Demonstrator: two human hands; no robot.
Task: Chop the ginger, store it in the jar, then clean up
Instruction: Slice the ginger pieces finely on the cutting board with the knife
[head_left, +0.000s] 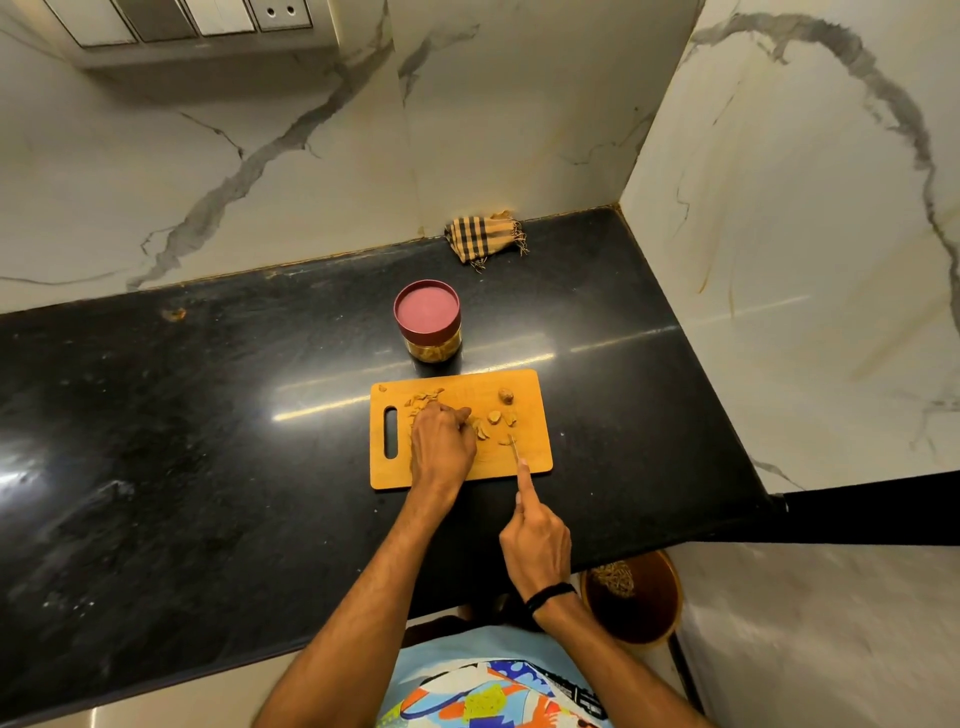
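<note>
Right hand (537, 540) grips knife (514, 448), index finger along its spine; left hand (441, 436) curls onto ginger pieces (493, 415) on cutting board (384, 470); lidded jar (427, 327) behind.

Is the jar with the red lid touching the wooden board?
Apart. The head view shows a strip of black counter between the jar and the cutting board.

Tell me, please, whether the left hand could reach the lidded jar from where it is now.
Probably yes: the left hand holds ginger on the cutting board, and the jar stands just past the board's far edge with nothing between them.
</note>
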